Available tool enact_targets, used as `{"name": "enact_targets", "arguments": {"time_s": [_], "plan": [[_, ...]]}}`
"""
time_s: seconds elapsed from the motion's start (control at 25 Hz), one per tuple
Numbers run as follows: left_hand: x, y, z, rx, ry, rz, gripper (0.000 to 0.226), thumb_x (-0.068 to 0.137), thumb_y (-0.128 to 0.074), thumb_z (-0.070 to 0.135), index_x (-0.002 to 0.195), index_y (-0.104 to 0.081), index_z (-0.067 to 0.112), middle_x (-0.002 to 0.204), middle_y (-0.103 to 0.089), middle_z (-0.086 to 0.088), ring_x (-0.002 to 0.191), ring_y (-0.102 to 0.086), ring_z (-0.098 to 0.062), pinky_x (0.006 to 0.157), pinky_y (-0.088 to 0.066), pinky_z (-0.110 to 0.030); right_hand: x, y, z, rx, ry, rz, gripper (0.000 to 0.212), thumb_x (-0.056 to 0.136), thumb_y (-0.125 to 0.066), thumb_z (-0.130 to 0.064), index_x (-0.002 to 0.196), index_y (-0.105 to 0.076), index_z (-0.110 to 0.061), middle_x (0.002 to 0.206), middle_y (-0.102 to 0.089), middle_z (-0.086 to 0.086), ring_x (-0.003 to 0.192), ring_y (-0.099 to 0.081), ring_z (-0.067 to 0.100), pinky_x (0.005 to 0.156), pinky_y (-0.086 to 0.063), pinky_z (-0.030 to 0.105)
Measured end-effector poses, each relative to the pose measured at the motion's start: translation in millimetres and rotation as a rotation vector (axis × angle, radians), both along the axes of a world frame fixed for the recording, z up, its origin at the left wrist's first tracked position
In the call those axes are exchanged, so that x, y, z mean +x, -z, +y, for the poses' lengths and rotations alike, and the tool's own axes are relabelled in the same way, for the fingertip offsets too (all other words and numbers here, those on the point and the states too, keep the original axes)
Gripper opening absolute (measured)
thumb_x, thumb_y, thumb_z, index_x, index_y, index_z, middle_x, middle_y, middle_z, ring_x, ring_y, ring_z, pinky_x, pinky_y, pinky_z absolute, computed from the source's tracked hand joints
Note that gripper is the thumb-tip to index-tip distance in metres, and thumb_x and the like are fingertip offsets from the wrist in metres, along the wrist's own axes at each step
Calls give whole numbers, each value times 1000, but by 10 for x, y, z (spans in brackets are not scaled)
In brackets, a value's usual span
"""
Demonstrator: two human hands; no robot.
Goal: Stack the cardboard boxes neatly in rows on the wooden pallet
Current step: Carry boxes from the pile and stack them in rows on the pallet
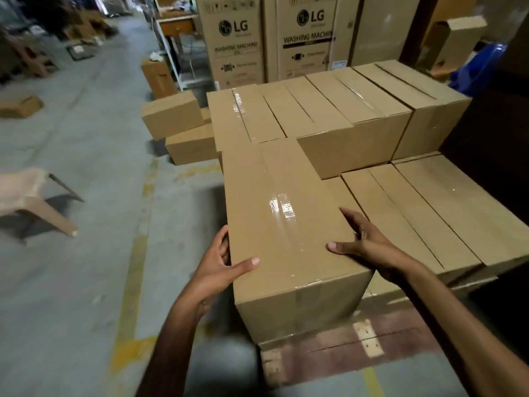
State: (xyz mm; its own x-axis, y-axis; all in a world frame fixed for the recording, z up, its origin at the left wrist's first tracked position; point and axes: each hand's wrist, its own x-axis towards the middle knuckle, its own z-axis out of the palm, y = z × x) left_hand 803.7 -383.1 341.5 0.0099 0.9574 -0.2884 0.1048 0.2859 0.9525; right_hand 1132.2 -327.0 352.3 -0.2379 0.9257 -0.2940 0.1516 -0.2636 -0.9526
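Placement step. Loose boxes (171,116) lie on the floor, left of the stack. Left grip (217,267) holds the carton's left side, thumb on top. Carton (286,213) is at the stack's front-left corner, far end apparently against the back row (329,110), top higher than the lower row (429,213) on its right. Right grip (363,245) clasps the right side, thumb on top. Pallet (329,353) edge shows below. Can't tell if it's fully seated. Next, probably: square it flush, let go, fetch a floor box.
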Motion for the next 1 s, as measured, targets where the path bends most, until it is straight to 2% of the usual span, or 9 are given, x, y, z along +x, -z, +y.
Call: {"name": "enact_targets", "arguments": {"time_s": [0.16,0.24,0.36,0.44,0.52,0.64,0.8,1.0], "plan": [[39,78,120,-1,-16,15,117,65,-90,22,161,-23,29,138,-57,20,127,-56,2,97,-53,-20,23,169,176,13,-38,1,100,76,-88,-7,158,-34,-26,154,-44,-10,134,-46,7,103,-41,18],[42,137,175,0,-22,33,120,66,-91,22,162,-19,28,152,-50,11,133,-54,-5,107,-49,-30,29,251,255,13,-45,-10,104,75,-90,-11,159,-31,-26,160,-40,-6,141,-43,12,116,-39,32],[50,269,196,-13,-34,41,121,65,-91,23,162,-19,29,157,-46,7,135,-53,-6,107,-48,-30,65,373,276,22,-75,-44,114,66,-96,-27,159,-30,-31,163,-36,-6,147,-37,14,124,-31,45],[70,339,183,-11,-43,44,121,64,-91,23,162,-20,30,157,-45,7,134,-53,-5,105,-49,-27,75,441,278,29,-77,-38,113,67,-96,-25,159,-29,-30,162,-37,-8,145,-39,11,123,-33,40],[68,382,177,-12,-54,32,121,62,-91,23,161,-22,31,159,-43,8,136,-51,-6,111,-46,-34,52,451,258,23,-83,-39,108,75,-91,-14,160,-27,-26,159,-37,-10,141,-40,10,118,-36,32],[44,422,197,5,-46,46,118,61,-94,26,159,-29,35,161,-40,10,141,-46,-7,119,-39,-42,36,574,224,2,-76,-35,109,75,-91,-15,161,-24,-27,163,-35,-6,142,-42,15,121,-36,40],[66,483,133,5,-57,58,113,65,-94,22,158,-32,38,161,-39,10,143,-44,-6,119,-38,-40,39,685,191,2,-78,-34,107,77,-90,-15,160,-24,-31,161,-34,-10,140,-40,11,118,-35,35],[32,595,57,14,-90,47,99,77,-87,4,156,-37,36,153,-47,15,138,-49,-3,117,-41,-37,20,732,180,7,-98,-16,104,79,-87,-10,159,-26,-30,145,-42,-21,133,-47,7,109,-41,28]]}}
